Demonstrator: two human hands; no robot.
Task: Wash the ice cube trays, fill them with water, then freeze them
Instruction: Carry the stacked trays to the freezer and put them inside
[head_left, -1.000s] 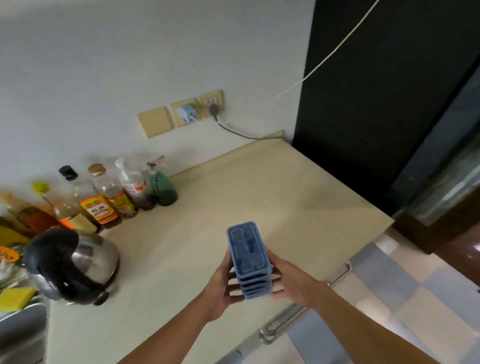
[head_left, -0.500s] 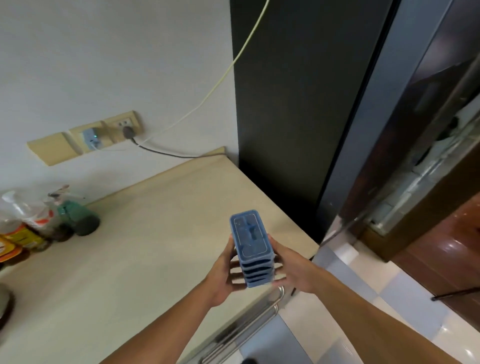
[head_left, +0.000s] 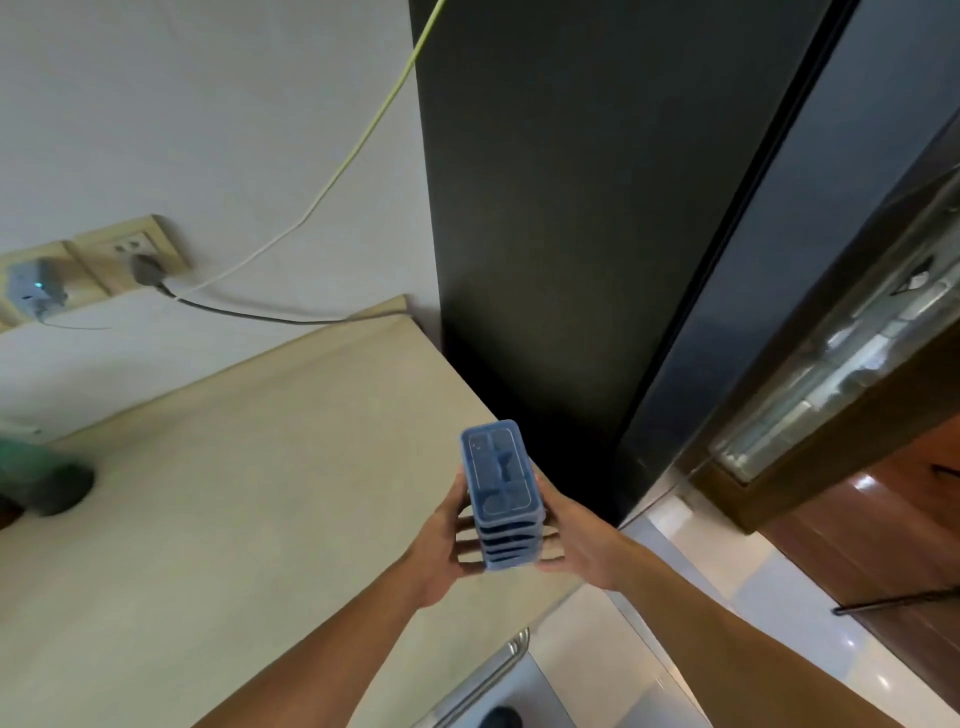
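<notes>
A stack of several blue ice cube trays (head_left: 500, 475) is carried in front of me, above the right end of the beige countertop (head_left: 234, 493). My left hand (head_left: 448, 545) grips the stack's left side, fingers curled round the lower trays. My right hand (head_left: 574, 540) grips its right side the same way. The top tray's lid faces the camera. A tall black refrigerator (head_left: 571, 208) stands just right of the counter, its doors closed.
Wall sockets (head_left: 130, 254) with a grey plug and a cable (head_left: 260, 314) sit above the counter's back edge. A green bottle (head_left: 44, 480) stands at far left. A drawer handle (head_left: 511, 649) shows below the counter. Tiled floor (head_left: 701, 597) lies at lower right.
The view has swung right and closer to the refrigerator; the kettle and most bottles have left the frame. Both hands keep the same grip on the tray stack.
</notes>
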